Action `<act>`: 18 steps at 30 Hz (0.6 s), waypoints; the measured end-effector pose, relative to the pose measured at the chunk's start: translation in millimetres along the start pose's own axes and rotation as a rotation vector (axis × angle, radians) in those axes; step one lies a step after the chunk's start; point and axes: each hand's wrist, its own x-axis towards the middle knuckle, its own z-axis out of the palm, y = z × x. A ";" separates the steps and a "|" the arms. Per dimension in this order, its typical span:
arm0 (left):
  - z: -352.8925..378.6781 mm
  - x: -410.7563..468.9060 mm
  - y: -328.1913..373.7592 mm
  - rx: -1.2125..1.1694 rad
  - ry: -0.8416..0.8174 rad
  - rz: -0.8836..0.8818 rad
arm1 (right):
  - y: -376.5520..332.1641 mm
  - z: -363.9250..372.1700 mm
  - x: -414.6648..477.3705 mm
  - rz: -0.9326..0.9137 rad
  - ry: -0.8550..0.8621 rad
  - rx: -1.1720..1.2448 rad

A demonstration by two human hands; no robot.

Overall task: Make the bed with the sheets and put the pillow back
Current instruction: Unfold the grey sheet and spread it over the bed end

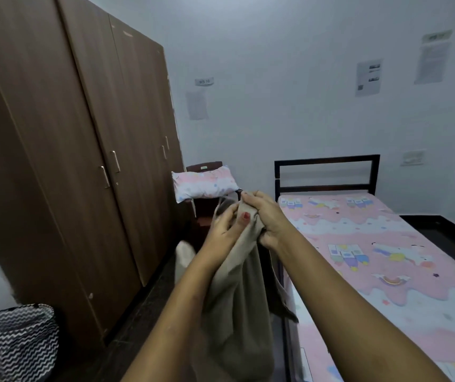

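A beige sheet (234, 304) hangs bunched from both my hands, held up in front of me beside the bed. My left hand (227, 226) pinches its top edge, and my right hand (266, 216) grips the same bunched edge right next to it. The bed (386, 260) at the right carries a pink patterned fitted sheet and has a black metal headboard (327, 172). The matching pink pillow (205, 181) lies on a dark chair (207, 208) beyond my hands, left of the headboard.
A tall brown wardrobe (69, 161) fills the left side. A black and white zigzag laundry basket (18, 343) stands at the bottom left. Dark floor runs between wardrobe and bed. Papers hang on the white walls.
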 end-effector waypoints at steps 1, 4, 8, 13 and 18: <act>4.0 1.3 -1.1 -0.096 -0.060 -0.015 | 1.3 2.3 5.6 -0.021 0.019 -0.043; 8.0 6.4 -12.3 -0.209 -0.127 -0.050 | 5.4 6.0 18.1 -0.068 0.078 -0.027; 12.6 5.5 -47.8 -0.033 0.021 -0.076 | -11.4 4.5 37.0 -0.116 0.145 0.171; 28.8 28.6 -72.1 0.192 0.434 -0.082 | -28.5 8.5 78.5 -0.129 0.176 0.136; 11.3 79.4 -66.7 0.072 0.558 -0.122 | -33.0 -15.9 124.7 -0.169 0.108 0.018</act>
